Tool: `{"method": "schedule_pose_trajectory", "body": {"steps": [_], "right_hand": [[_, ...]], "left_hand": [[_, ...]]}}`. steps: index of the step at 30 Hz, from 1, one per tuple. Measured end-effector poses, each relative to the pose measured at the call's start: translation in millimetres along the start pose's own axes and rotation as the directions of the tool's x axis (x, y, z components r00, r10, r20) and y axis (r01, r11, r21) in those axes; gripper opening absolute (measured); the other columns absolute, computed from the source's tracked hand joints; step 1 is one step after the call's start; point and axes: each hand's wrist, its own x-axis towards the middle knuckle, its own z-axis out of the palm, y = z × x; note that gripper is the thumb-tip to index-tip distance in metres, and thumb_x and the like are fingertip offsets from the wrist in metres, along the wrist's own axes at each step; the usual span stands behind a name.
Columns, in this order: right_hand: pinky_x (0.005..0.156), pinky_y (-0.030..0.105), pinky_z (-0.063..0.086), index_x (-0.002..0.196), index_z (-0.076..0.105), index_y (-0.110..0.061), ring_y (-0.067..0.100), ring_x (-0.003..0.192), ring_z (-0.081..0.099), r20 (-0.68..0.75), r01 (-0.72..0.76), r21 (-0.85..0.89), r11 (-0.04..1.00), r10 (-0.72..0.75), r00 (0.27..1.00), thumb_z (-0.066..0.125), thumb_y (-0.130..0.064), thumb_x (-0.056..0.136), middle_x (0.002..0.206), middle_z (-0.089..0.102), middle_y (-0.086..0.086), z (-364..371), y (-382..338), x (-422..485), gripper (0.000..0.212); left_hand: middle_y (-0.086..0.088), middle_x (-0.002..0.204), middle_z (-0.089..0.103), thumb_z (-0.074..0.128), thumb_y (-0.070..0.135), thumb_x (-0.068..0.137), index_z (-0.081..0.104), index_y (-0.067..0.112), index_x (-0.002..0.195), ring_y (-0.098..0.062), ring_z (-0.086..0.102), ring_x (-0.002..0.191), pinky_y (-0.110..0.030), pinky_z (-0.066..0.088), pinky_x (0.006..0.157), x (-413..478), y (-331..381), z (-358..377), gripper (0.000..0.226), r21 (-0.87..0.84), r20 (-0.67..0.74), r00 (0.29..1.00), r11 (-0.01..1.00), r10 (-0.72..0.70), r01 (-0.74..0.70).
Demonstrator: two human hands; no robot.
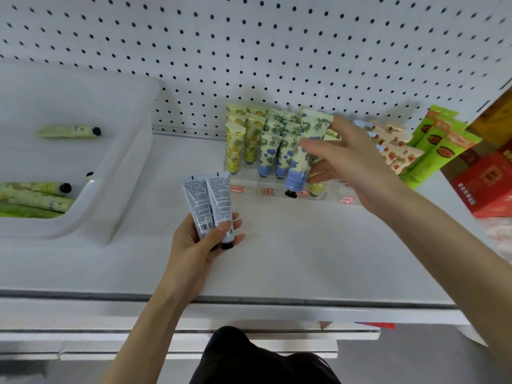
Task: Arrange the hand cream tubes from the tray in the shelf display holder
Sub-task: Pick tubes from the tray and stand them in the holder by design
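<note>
The soft plastic, blue-flowered hand cream tube (297, 178) looks light and squashy; its glossy skin is probably slippery, so the firmer places to hold are the shoulder by the black cap or the flat crimped end, not the yielding belly. The right hand (352, 162) pinches it across the middle between thumb and fingers, cap down, just over the front of the clear acrylic stepped display holder (250, 185); whether the cap touches a slot yet, I cannot tell. The left hand (196, 245) curls its fingers round 2 more tubes with pale printed backs (210, 200), gripped near their caps, above the white shelf (277, 250) and apart from the holder. The holder carries rows of upright tubes: yellow lemon-print tubes (235, 145) in the 2 left columns; blue-flowered ones beside them; strawberry-print tubes (399, 153) at the right. The white plastic tray (130, 151) at the left holds several green tubes (33, 200) lying flat, black caps showing.
</note>
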Motion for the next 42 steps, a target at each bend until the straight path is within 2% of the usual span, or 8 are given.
{"method": "schedule_pose_trajectory", "body": {"steps": [6,10,14,22,28,33,39,42], "right_hand": [[0.058,0.029,0.058,0.091,0.069,-0.005,0.011,0.063,0.067,0.027,0.136,-0.357,0.924,-0.136,0.990,0.072,-0.029,0.081,0.085,0.070,0.011,7,3,29,0.026],[0.063,0.027,0.059,0.094,0.067,-0.009,0.013,0.063,0.071,0.073,0.201,-0.414,0.888,-0.188,0.979,0.074,-0.021,0.081,0.078,0.071,0.007,16,8,47,0.020],[0.055,0.013,0.054,0.099,0.065,-0.008,-0.001,0.053,0.065,0.098,0.217,-0.475,0.853,-0.194,0.976,0.072,-0.020,0.083,0.073,0.066,0.001,26,20,60,0.021],[0.052,0.011,0.052,0.095,0.066,0.000,-0.009,0.050,0.061,0.144,0.263,-0.530,0.806,-0.220,0.965,0.069,-0.020,0.085,0.066,0.063,-0.002,35,34,63,0.023],[0.056,0.011,0.052,0.097,0.067,-0.003,-0.010,0.049,0.060,0.162,0.280,-0.565,0.776,-0.229,0.960,0.070,-0.023,0.085,0.061,0.060,-0.008,34,31,62,0.023],[0.064,0.022,0.056,0.098,0.067,-0.001,-0.005,0.056,0.063,0.166,0.289,-0.599,0.747,-0.237,0.957,0.069,-0.023,0.085,0.068,0.066,0.002,34,30,60,0.026],[0.080,0.029,0.052,0.118,0.062,-0.004,0.018,0.068,0.070,0.190,0.302,-0.643,0.704,-0.235,0.953,0.071,-0.024,0.084,0.083,0.071,0.012,33,30,58,0.040],[0.079,0.035,0.054,0.111,0.064,-0.003,0.020,0.069,0.070,0.184,0.308,-0.650,0.695,-0.250,0.951,0.071,-0.025,0.084,0.081,0.071,0.014,33,31,59,0.036]], "left_hand": [[-0.012,0.109,0.071,0.080,0.032,0.061,0.057,0.011,0.123,-0.026,0.068,0.103,-0.031,0.058,0.074,2,0,0,0.070,-0.015,0.005,1.000,1.000,-0.022,0.022],[-0.013,0.110,0.071,0.087,0.040,0.055,0.055,0.007,0.126,-0.026,0.069,0.102,-0.032,0.058,0.075,4,2,1,0.085,-0.016,-0.008,1.000,1.000,-0.027,0.027],[-0.012,0.106,0.072,0.073,0.024,0.066,0.055,0.006,0.126,-0.026,0.069,0.101,-0.031,0.057,0.073,4,2,2,0.065,-0.023,-0.023,0.999,0.999,-0.042,0.041],[-0.011,0.105,0.072,0.060,0.010,0.078,0.056,0.008,0.123,-0.024,0.069,0.099,-0.031,0.057,0.073,8,1,1,0.044,-0.006,-0.046,0.997,0.998,-0.058,0.057],[-0.009,0.105,0.072,0.061,0.011,0.077,0.054,0.008,0.126,-0.024,0.069,0.099,-0.031,0.058,0.073,12,1,2,0.049,0.011,-0.042,0.997,0.998,-0.058,0.058],[-0.010,0.105,0.072,0.064,0.015,0.075,0.055,0.009,0.125,-0.024,0.069,0.100,-0.030,0.057,0.073,13,1,1,0.051,-0.003,-0.050,0.997,0.998,-0.058,0.058],[-0.010,0.104,0.073,0.071,0.023,0.064,0.054,0.005,0.126,-0.024,0.070,0.099,-0.030,0.057,0.072,14,2,2,0.067,-0.013,-0.062,0.997,0.999,-0.051,0.050],[-0.011,0.105,0.072,0.071,0.023,0.064,0.054,0.005,0.126,-0.024,0.070,0.100,-0.030,0.057,0.073,14,2,2,0.067,-0.012,-0.061,0.997,0.999,-0.053,0.053]]}}
